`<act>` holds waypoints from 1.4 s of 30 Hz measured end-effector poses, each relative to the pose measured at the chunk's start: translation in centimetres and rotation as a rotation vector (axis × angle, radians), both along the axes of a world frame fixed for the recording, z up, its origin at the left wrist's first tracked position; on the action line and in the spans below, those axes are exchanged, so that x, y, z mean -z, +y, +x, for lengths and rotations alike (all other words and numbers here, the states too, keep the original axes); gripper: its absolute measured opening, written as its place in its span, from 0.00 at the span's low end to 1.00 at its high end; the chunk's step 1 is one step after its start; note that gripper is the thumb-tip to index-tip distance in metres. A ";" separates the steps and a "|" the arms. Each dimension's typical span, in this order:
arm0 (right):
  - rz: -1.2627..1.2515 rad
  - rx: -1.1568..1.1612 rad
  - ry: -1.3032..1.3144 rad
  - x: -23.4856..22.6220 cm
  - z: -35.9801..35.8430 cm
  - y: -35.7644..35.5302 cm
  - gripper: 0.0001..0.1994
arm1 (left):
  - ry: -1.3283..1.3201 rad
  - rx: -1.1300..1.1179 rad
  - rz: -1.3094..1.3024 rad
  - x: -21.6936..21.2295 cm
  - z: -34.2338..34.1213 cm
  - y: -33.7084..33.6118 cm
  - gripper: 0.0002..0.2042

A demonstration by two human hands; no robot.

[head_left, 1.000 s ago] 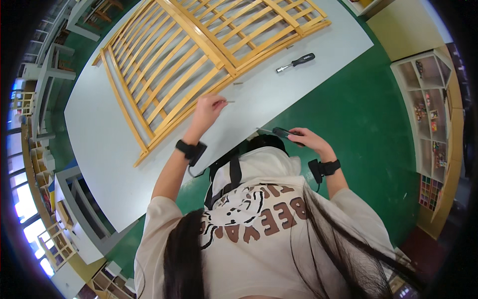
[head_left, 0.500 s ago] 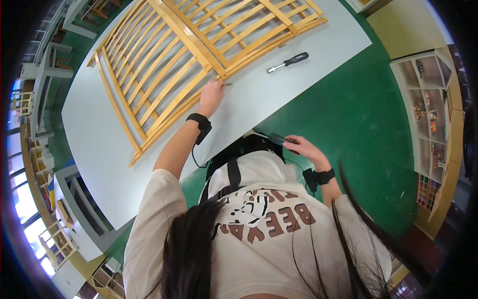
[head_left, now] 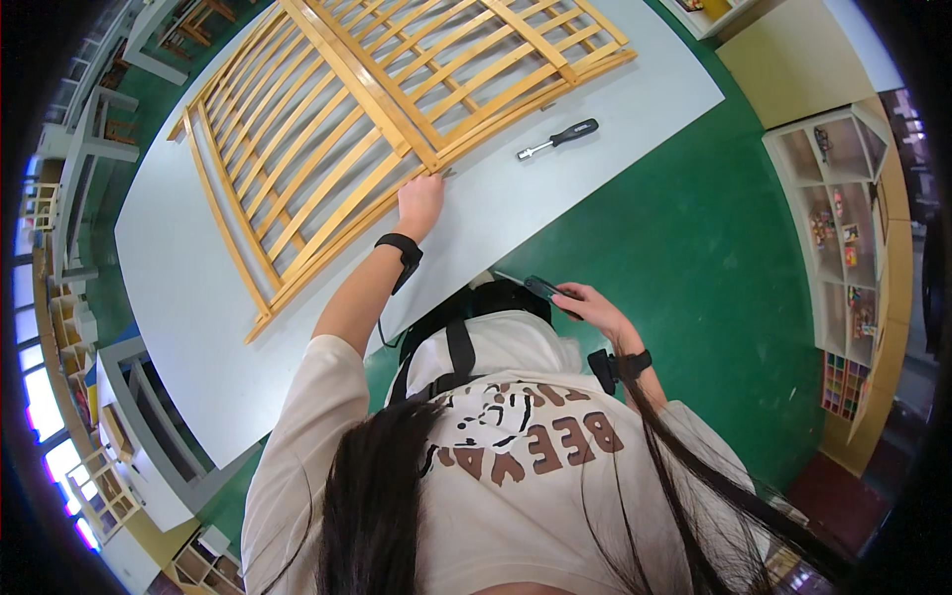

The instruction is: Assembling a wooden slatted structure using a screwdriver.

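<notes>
My left hand (head_left: pixel 420 201) reaches out over the grey table (head_left: pixel 178 327) and rests its fingers on the near rail of a slatted wooden frame (head_left: pixel 327 139) lying flat there; a small screw or bolt pokes out beside the fingertips. My right hand (head_left: pixel 591 302) stays close to my chest, fingers closed on a small dark tool (head_left: pixel 547 291). Both wrists carry black bands. A screwdriver with a black handle (head_left: pixel 560 138) lies on the table to the right of the frame, apart from both hands.
A green floor (head_left: pixel 694 258) surrounds the table. White shelving with small items (head_left: pixel 843 198) stands at the right. More wooden furniture and shelves (head_left: pixel 109 456) line the left side. Long dark hair hangs in the lower foreground.
My left hand has stretched further forward and settled on the frame's near rail. My right hand has stayed near my chest with the dark tool.
</notes>
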State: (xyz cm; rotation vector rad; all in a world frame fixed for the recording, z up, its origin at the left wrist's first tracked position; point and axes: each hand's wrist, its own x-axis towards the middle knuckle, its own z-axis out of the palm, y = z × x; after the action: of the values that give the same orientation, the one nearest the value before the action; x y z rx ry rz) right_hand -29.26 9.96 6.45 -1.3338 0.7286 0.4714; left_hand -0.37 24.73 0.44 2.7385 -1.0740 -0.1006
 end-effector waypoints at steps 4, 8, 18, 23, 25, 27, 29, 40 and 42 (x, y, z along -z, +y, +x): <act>-0.024 -0.025 0.005 0.2 -0.3 -0.6 0.25 | 0.045 -0.016 -0.014 -0.4 -0.2 0.0 0.09; -0.058 0.000 0.010 0.3 -0.3 -0.9 0.22 | 0.074 -0.019 -0.039 -1.0 -0.4 0.1 0.09; -0.060 -0.043 0.013 0.9 -0.4 -2.3 0.21 | 0.030 0.012 -0.042 -0.9 -0.9 0.1 0.06; -0.052 -0.033 -0.008 0.6 -0.1 -4.0 0.23 | 0.029 0.009 -0.088 -0.8 -1.5 0.4 0.07; -0.044 -0.016 -0.029 0.6 0.4 -4.8 0.24 | 0.054 -0.007 -0.094 -0.8 -1.4 0.5 0.07; -0.056 -0.017 -0.036 0.5 0.8 -5.4 0.24 | 0.075 -0.021 -0.103 -0.9 -1.4 0.4 0.08; -0.069 -0.012 -0.046 0.2 1.0 -5.8 0.24 | 0.087 -0.027 -0.110 -1.2 -1.4 0.1 0.08; -0.067 -0.031 -0.074 -0.4 1.4 -6.0 0.21 | 0.052 -0.036 -0.155 -1.4 -1.2 0.9 0.09; -0.076 -0.043 -0.117 -0.4 0.7 -6.2 0.23 | 0.025 -0.021 -0.168 -2.3 -1.7 0.8 0.09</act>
State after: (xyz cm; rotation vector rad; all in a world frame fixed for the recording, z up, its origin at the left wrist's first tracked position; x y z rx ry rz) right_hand -28.53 3.73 6.87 -1.4383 0.6279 0.3995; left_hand -2.04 25.52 2.72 2.5915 -0.9994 -0.0392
